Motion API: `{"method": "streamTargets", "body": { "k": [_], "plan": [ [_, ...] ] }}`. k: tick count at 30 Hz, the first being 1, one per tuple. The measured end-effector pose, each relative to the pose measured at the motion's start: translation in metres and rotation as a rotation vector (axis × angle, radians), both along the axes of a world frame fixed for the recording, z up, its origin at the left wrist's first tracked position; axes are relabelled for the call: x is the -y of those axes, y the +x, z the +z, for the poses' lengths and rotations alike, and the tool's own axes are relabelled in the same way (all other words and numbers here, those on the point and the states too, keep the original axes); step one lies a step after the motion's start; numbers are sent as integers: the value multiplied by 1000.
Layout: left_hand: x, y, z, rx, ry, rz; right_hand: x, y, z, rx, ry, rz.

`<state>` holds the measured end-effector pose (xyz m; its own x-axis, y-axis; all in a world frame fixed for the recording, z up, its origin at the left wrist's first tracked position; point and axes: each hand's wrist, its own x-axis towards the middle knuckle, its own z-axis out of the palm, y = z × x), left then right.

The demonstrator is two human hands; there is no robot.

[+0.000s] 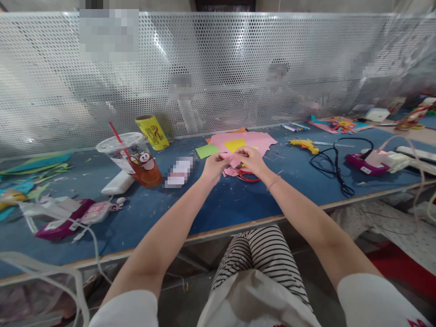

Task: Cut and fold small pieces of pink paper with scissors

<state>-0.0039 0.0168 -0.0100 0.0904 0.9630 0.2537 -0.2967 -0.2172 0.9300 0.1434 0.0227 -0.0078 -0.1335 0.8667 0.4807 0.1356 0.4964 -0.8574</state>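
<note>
My left hand (215,165) and my right hand (251,159) meet over the blue table, both closed in a pinch on a small piece of pink paper (235,161). Below them lie pink paper scraps (230,172) and the red handles of what look like scissors (250,178), partly covered by my right hand. Just beyond my fingers, a yellow paper piece (235,145) rests on a large pink sheet (255,137). A green paper piece (207,151) lies to the left of it.
To the left stand a plastic drink cup (145,168) with a red straw and a yellow roll (154,132). A yellow glue gun (304,145), a black cable (335,170) and a purple power strip (366,164) lie to the right. A perforated metal screen (225,59) borders the table's back.
</note>
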Motion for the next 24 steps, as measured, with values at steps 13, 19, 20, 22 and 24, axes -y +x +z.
{"method": "streamTargets", "body": {
  "k": [13, 19, 20, 22, 24],
  "plan": [
    [-3, -2, -3, -19, 29, 93, 1, -3, -6, -103, -186, 132],
    [-1, 0, 0, 29, 54, 106, 6, -11, -10, -201, -291, 136],
    [0, 0, 0, 35, 49, 117, 6, -12, -10, -227, -298, 141],
    [1, 0, 1, 43, 37, 132, 7, -13, -10, -276, -314, 162],
    [1, 1, 2, 53, 32, 130, 7, -14, -8, -313, -341, 184]
  ]
}}
